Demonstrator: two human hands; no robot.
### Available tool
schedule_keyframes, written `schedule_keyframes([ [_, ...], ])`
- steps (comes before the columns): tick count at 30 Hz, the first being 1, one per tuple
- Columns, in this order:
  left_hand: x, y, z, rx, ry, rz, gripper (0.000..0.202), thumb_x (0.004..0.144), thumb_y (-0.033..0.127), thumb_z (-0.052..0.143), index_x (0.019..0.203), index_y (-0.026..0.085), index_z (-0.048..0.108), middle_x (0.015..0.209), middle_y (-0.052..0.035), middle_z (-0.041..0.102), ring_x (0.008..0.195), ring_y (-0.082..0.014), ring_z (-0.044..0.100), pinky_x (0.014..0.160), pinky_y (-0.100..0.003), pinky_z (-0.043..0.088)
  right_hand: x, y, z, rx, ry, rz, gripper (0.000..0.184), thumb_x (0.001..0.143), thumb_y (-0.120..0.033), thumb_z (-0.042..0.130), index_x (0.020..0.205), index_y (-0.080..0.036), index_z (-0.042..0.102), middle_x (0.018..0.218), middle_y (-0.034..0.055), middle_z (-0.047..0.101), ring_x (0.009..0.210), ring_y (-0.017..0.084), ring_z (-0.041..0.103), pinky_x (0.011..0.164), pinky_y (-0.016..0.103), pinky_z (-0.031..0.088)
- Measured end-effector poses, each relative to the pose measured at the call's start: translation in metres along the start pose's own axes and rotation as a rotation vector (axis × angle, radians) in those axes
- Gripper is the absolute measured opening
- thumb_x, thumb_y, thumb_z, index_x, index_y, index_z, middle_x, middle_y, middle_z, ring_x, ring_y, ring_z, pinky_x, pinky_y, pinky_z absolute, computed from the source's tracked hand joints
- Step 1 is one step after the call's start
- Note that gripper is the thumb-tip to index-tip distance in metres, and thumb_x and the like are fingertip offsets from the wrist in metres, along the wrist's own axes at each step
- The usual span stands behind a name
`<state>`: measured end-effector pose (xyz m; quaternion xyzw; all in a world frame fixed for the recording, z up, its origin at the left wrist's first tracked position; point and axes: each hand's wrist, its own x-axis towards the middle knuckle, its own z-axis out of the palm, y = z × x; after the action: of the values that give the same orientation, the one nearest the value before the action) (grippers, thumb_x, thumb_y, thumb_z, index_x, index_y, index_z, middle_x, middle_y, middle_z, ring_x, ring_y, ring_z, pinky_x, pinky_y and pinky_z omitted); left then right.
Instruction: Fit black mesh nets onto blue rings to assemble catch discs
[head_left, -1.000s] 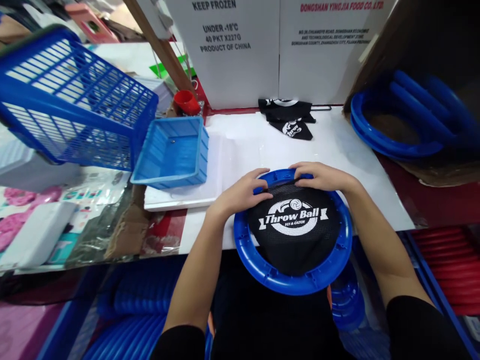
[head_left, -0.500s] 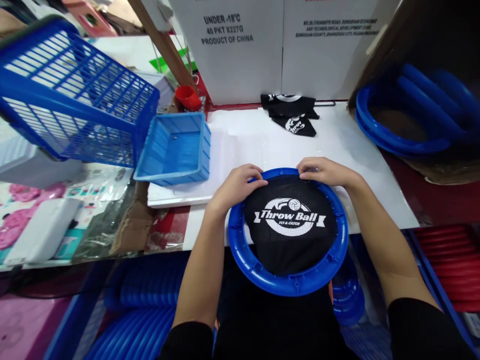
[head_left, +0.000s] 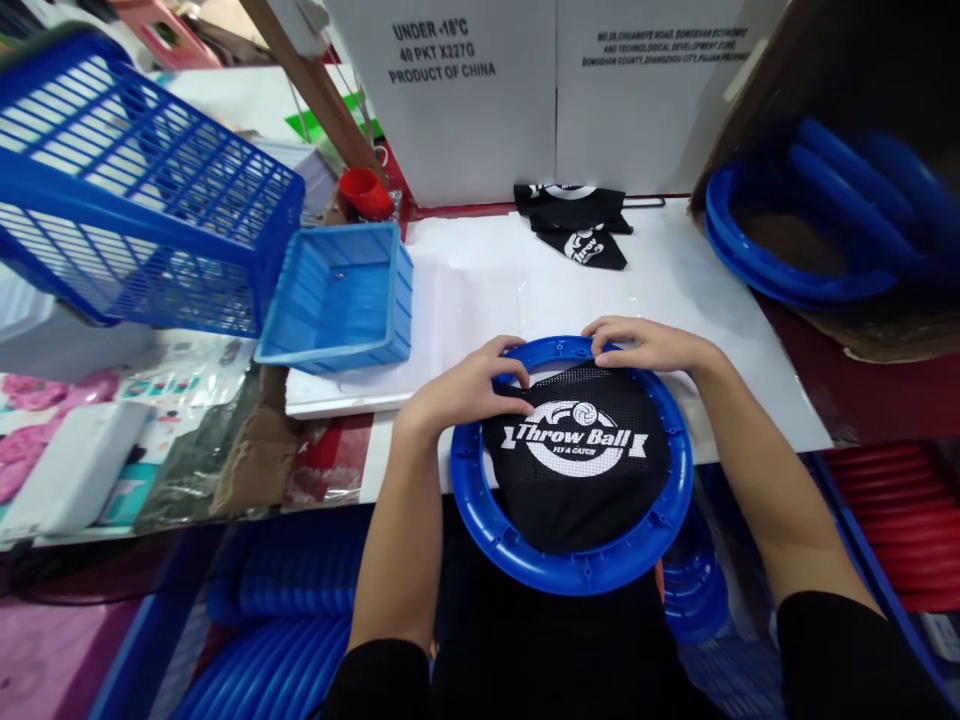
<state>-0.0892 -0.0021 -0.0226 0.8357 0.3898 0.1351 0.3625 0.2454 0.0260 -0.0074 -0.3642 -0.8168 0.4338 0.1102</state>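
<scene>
The black mesh is being pinched against the blue ring at the bench's front edge by the left hand and right hand; it is probably risking slipping off.

Single head view, looking forward and down, close over white table

Two bare forearms, short black fabric sleeves ending near the elbows, bare left hand, bare right hand, no rings, watch or gloves, black garment across the lap
</scene>
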Motion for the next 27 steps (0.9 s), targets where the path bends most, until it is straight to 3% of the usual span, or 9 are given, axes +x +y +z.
schedule_keyframes([
  [3,0.000,0.001,0.007,0.044,0.028,-0.036,0.032,0.079,0.047,0.092,0.095,0.025,0.077,0.158,-0.0104,0.054,0.148,-0.0394,0.052,0.125,-0.060,0.046,0.001,0.002,0.006,-0.067,-0.065,-0.013,0.031,0.096,-0.056,0.072,0.111,-0.030,0.080,0.160,0.0066,0.056,0.151,0.036,0.048,0.129,0.059,0.036],
  [6,0.001,0.007,0.012,0.069,0.042,-0.057,0.031,0.078,0.041,0.094,0.093,0.023,0.073,0.160,-0.0123,0.052,0.148,-0.0402,0.051,0.124,-0.060,0.047,0.005,0.006,0.014,-0.147,-0.043,-0.025,0.039,0.092,-0.057,0.075,0.122,-0.032,0.080,0.165,0.0069,0.053,0.155,0.040,0.042,0.130,0.066,0.030],
  [10,0.001,0.011,0.009,0.030,0.019,-0.045,0.032,0.079,0.041,0.092,0.087,0.021,0.069,0.157,-0.0129,0.052,0.144,-0.0384,0.054,0.122,-0.057,0.049,0.009,0.005,0.016,-0.137,-0.004,-0.029,0.030,0.093,-0.053,0.073,0.108,-0.028,0.082,0.160,0.0091,0.058,0.150,0.039,0.049,0.127,0.063,0.034],
  [13,-0.001,0.009,0.002,-0.031,0.022,-0.036,0.024,0.087,0.040,0.083,0.083,0.021,0.068,0.143,-0.0110,0.062,0.131,-0.0318,0.062,0.117,-0.053,0.052,0.007,0.000,0.012,-0.022,0.023,0.000,0.026,0.090,-0.051,0.075,0.096,-0.027,0.081,0.154,0.0082,0.066,0.145,0.037,0.057,0.126,0.059,0.038],
  [18,-0.004,0.000,-0.007,-0.209,0.136,-0.107,0.020,0.089,0.040,0.074,0.082,0.022,0.070,0.119,-0.0084,0.071,0.112,-0.0251,0.068,0.100,-0.043,0.060,0.004,-0.002,0.006,0.152,0.121,0.103,0.032,0.083,-0.056,0.081,0.091,-0.026,0.081,0.139,0.0075,0.077,0.141,0.036,0.063,0.124,0.055,0.041],
  [22,-0.003,-0.005,-0.006,-0.268,0.190,-0.168,0.018,0.091,0.039,0.072,0.088,0.022,0.069,0.098,-0.0066,0.073,0.097,-0.0225,0.071,0.098,-0.043,0.061,0.005,0.003,0.006,0.179,0.116,0.084,0.032,0.084,-0.056,0.080,0.090,-0.025,0.081,0.129,0.0064,0.081,0.134,0.033,0.067,0.119,0.050,0.046],
  [24,-0.002,-0.004,-0.004,-0.248,0.178,-0.114,0.019,0.091,0.041,0.072,0.094,0.023,0.070,0.108,-0.0079,0.074,0.107,-0.0242,0.071,0.104,-0.045,0.060,0.006,0.005,0.006,0.171,0.113,0.072,0.032,0.086,-0.057,0.079,0.090,-0.025,0.080,0.129,0.0057,0.081,0.131,0.032,0.068,0.117,0.048,0.047],
  [27,0.000,-0.001,0.002,-0.119,0.083,-0.002,0.028,0.089,0.048,0.079,0.104,0.025,0.076,0.141,-0.0100,0.067,0.136,-0.0307,0.062,0.122,-0.053,0.049,0.006,0.006,0.007,0.163,0.119,0.052,0.033,0.087,-0.057,0.078,0.091,-0.025,0.080,0.129,0.0056,0.080,0.128,0.031,0.068,0.116,0.049,0.047],
])
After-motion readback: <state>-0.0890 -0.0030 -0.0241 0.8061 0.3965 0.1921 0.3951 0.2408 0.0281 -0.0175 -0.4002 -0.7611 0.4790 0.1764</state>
